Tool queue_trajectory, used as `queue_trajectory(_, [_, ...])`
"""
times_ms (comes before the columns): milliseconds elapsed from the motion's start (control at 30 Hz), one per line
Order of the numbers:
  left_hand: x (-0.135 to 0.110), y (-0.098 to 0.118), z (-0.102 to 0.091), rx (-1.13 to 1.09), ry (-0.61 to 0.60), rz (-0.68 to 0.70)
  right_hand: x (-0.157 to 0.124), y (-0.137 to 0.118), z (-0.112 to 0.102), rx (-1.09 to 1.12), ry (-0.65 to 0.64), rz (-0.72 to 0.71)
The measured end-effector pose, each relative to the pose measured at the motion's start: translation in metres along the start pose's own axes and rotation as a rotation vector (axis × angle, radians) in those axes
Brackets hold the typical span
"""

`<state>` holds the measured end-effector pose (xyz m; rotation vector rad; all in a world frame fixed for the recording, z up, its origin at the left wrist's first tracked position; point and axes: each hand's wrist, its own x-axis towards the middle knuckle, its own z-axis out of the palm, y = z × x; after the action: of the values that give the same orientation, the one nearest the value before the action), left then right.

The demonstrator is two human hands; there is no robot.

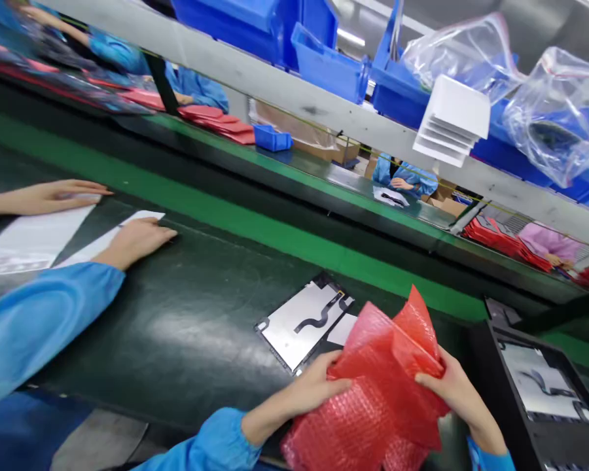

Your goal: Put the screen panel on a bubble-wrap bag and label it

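Note:
Red bubble-wrap bags [368, 399] are held up in front of me at the table's near edge, overlapping one another. My left hand [319, 389] grips them from the left, thumb on top. On the right side, my right hand [459, 392] pinches an upper edge, its thumb in front and its other fingers hidden behind. Just beyond my left hand, a screen panel [299, 320] lies flat on the dark table, silver back up, with a black ribbon cable on it. A white sheet [342, 329] beside the panel is partly covered by the bags.
A black tray [510, 392] at the right holds another screen panel [544, 379]. At left, a co-worker's hands [137, 239] rest on white sheets [34, 235]. Overhead, a shelf rail [314, 104] carries blue bins [328, 62] and clear plastic bags [559, 118]. More people sit across the green-edged belt.

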<state>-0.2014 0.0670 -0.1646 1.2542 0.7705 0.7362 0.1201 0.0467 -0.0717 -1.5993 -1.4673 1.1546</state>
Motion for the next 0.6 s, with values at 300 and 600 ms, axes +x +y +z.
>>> queue_trajectory(300, [-0.023,-0.034,-0.015,-0.188,0.227,-0.073,0.007,0.048,-0.032,0.136,0.308,0.155])
queue_trajectory(600, [-0.030,-0.027,-0.014,-0.458,0.319,-0.260,-0.061,0.001,-0.105,0.313,0.846,0.246])
